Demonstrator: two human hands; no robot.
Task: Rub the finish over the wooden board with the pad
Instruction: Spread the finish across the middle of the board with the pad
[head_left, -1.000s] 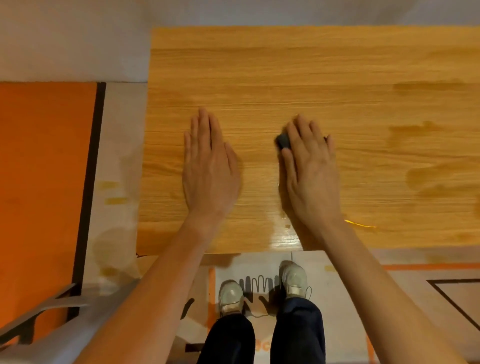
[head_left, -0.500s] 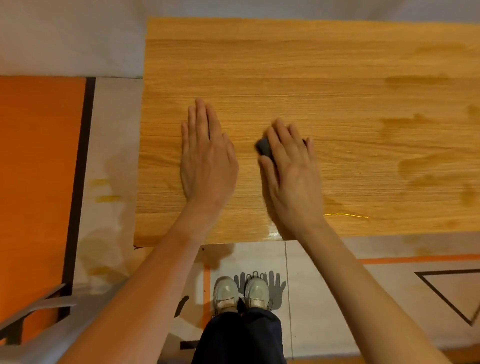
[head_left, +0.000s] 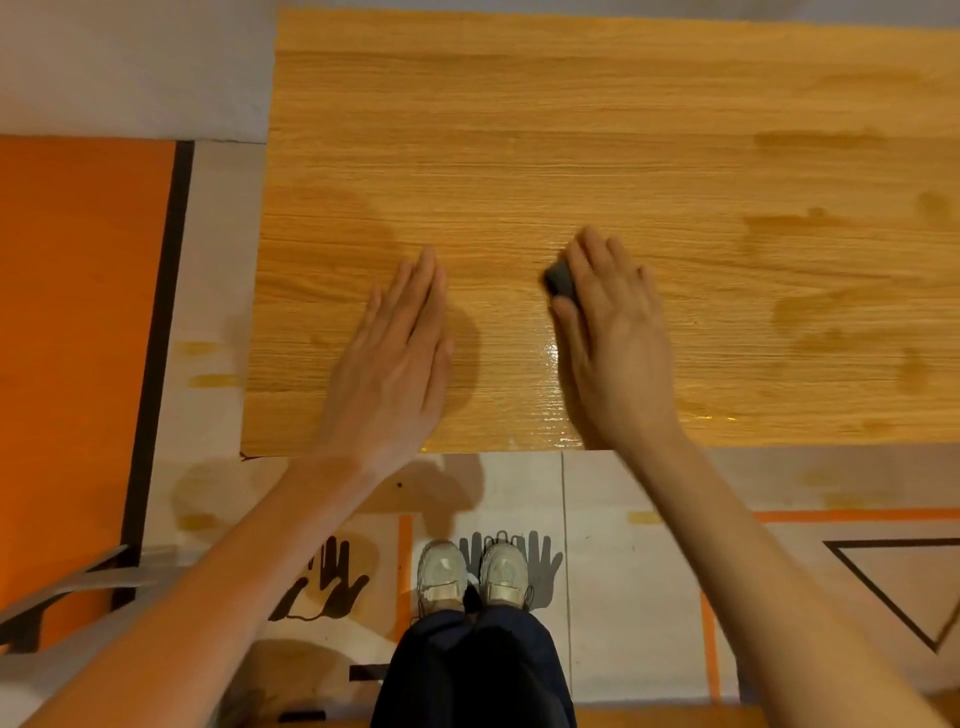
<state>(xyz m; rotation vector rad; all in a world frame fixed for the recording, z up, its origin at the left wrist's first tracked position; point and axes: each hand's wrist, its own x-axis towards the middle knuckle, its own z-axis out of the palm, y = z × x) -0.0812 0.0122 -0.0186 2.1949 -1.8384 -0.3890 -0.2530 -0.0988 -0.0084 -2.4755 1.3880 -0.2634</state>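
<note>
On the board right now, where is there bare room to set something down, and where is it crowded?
The wooden board is bare beyond both hands, up to its far edge, and right of the right hand, though darker wet-looking patches lie there. Near the front edge it is crowded: the left hand lies flat and the right presses the pad.

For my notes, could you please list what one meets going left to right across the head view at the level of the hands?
Orange floor panel → left hand → dark pad → right hand → darker finish patches on the wooden board.
</note>
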